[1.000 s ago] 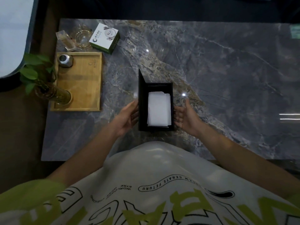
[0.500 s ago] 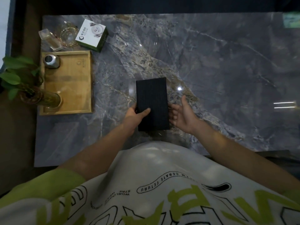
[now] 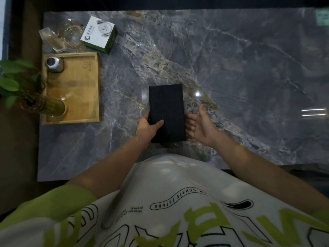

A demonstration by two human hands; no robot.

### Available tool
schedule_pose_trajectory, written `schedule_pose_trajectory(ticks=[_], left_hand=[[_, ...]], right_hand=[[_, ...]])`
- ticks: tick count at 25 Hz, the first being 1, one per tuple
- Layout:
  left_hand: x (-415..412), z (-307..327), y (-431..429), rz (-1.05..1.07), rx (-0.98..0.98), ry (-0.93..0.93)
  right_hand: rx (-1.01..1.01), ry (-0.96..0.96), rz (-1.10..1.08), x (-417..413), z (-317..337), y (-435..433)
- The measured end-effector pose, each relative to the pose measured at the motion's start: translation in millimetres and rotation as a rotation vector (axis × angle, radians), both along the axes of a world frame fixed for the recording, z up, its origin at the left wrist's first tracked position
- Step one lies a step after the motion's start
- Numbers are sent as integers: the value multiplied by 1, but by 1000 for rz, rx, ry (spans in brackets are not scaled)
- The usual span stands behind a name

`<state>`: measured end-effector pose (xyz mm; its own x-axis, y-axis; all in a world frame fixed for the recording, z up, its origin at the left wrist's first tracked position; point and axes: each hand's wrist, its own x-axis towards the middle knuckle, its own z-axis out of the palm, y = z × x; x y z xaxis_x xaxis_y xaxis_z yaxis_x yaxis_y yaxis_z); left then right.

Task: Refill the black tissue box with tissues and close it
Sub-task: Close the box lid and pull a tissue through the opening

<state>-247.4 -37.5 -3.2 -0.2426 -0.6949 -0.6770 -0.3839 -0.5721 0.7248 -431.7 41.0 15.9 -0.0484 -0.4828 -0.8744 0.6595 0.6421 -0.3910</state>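
Observation:
The black tissue box (image 3: pixel 166 106) lies on the grey marble table (image 3: pixel 231 68) near its front edge, its ribbed lid down flat. No tissues show; the lid hides the inside. My left hand (image 3: pixel 147 124) grips the box's near left edge, thumb on top of the lid and fingers along the side. My right hand (image 3: pixel 200 126) is just right of the box, palm turned inward, fingers spread, its fingertips close to or touching the box's right side.
A wooden tray (image 3: pixel 74 97) at the left holds a small metal canister (image 3: pixel 53 64) and a glass vase with a green plant (image 3: pixel 35 102). Behind it stand a glass dish (image 3: pixel 72 34), a clear bottle (image 3: pixel 52 41) and a white and green carton (image 3: pixel 98 34).
One second ago the box was open with white tissues showing. The lid has since come down, and my left hand has moved onto it. My right hand has stayed beside the box.

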Motion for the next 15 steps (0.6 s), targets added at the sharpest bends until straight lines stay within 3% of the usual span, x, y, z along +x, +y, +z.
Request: schedule_pose_trajectory(ticks=[8, 15], left_hand=[[0, 0, -1, -27, 4, -40], [-2, 12, -10, 13, 186, -33]], right_hand=[[24, 17, 18, 1, 4, 0], [27, 140, 169, 11, 13, -14]])
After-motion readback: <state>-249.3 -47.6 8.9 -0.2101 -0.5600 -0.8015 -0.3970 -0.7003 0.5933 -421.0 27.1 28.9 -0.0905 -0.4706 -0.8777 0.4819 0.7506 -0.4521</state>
